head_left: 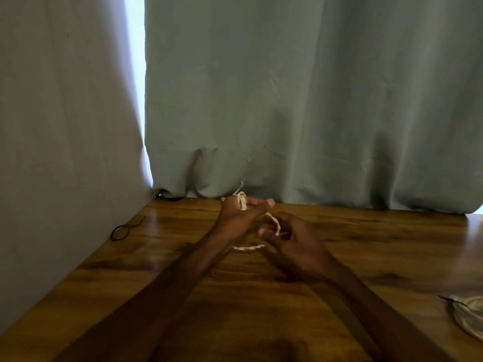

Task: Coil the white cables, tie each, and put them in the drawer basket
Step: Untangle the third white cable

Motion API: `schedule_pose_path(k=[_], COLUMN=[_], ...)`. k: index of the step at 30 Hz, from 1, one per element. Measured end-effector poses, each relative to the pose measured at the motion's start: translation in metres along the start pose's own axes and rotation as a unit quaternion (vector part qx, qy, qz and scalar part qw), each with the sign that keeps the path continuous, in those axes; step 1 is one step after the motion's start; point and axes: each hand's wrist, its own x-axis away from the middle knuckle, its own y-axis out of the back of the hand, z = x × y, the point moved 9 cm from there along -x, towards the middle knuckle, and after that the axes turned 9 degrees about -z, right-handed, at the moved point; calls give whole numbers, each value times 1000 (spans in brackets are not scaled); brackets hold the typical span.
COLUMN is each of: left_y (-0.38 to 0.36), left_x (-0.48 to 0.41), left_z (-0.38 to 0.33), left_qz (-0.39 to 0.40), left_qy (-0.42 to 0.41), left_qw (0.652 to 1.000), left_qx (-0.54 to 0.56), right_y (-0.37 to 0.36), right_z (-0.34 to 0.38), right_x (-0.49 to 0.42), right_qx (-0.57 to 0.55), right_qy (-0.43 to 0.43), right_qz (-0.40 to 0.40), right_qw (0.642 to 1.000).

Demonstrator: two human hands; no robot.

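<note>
The two bare forearms are reaching up from the bottom edge over the wooden table (261, 309), the left forearm (156, 291) and the right forearm (371, 299) converging toward the table's far side. The left hand (239, 214) is holding its fingers out fairly straight, pointing right, and the white cable (242, 201) is lying wound in several turns across them, a short end sticking up above the hand. From those turns a strand is running down and right to the right hand (292, 237), which is sitting just beside and slightly lower than the left, its fingers curled and pinching that strand between thumb and fingertips. Below the gap between the hands a slack loop of the same cable is hanging low over the tabletop; whether it is touching the wood cannot be told.

A thin black loop (120, 229) is lying on the table well to the left, near the wall. At the right edge a pale coil (470, 318), partly cut off, is resting on the table. A grey-green curtain (313, 100) is hanging behind the table.
</note>
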Motion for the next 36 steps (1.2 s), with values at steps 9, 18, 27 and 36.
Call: schedule_pose_path(k=[9,18,27,36], left_y=[-11,-28,-52,-74], left_x=[10,25,55,81], left_z=[-12,-6,-3,0], left_qz=[61,156,297,424], left_qy=[-34,14,55,133], left_qw=[998,988,953,896], left_qx=[-8,-7,-20,-1], right_y=[36,39,83,95], right_z=[-8,8,28,40], right_x=[-14,-11,-6,0], right_qx=[-172,-415,-185,-21], right_qy=[-91,-132,52,164], right_qz=[-20,41,-124,-224], right_qw=[981,899,974,960])
